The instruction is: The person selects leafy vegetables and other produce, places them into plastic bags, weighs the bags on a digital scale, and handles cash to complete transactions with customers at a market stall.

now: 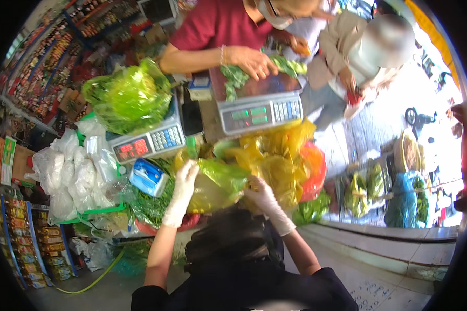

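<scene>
My left hand, in a white glove, grips the left edge of a yellow-green plastic bag. At the bag's right edge my right hand, gloved too, has its fingers closed on the plastic. The bag spreads between both hands; whether anything is inside, I cannot tell. Just right of it sit yellow plastic bags and a red-orange bag. By my left hand a blue-and-white packet rests on leafy greens.
One digital scale bears a bag of greens; another scale holds leafy vegetables under a person's hand. A second person stands far right. Bags of white contents fill a green crate at left.
</scene>
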A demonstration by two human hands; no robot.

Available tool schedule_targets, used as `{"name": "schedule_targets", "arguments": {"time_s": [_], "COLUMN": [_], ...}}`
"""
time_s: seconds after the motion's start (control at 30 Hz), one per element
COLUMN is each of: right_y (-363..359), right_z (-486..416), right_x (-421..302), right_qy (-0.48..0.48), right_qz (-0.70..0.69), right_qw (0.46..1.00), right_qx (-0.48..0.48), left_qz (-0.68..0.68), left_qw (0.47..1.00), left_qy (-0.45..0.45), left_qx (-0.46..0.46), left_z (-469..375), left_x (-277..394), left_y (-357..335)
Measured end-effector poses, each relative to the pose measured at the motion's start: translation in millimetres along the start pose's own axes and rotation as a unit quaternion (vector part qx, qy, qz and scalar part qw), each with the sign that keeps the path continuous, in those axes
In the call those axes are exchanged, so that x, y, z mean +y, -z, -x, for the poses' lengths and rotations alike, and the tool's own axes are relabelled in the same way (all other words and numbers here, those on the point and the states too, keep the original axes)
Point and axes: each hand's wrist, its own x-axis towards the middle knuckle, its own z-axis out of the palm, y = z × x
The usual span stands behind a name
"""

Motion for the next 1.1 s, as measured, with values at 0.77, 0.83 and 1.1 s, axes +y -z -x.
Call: {"name": "schedule_targets", "arguments": {"time_s": [0.77, 0.83, 1.1], "right_y": [-84, -85, -91], "right_z": [14, 46, 142], "right_x": [12, 34, 102], "right_qy": [0.041, -0.014, -0.113], "right_qz": [0.053, 0.003, -0.172], "right_qw": [0.952, 0.936, 0.894], "right_qx": [0.299, 0.352, 0.398], "left_qz": [0.116, 0.106, 0.105], "left_qw": [0.985, 0.988, 0.992], "left_qy": [0.124, 0.110, 0.069], "left_qx": [-0.013, -0.024, 0.025], "left_z": [80, 69, 67], "left_x": [-59, -56, -69], "left_y": [139, 141, 141]}}
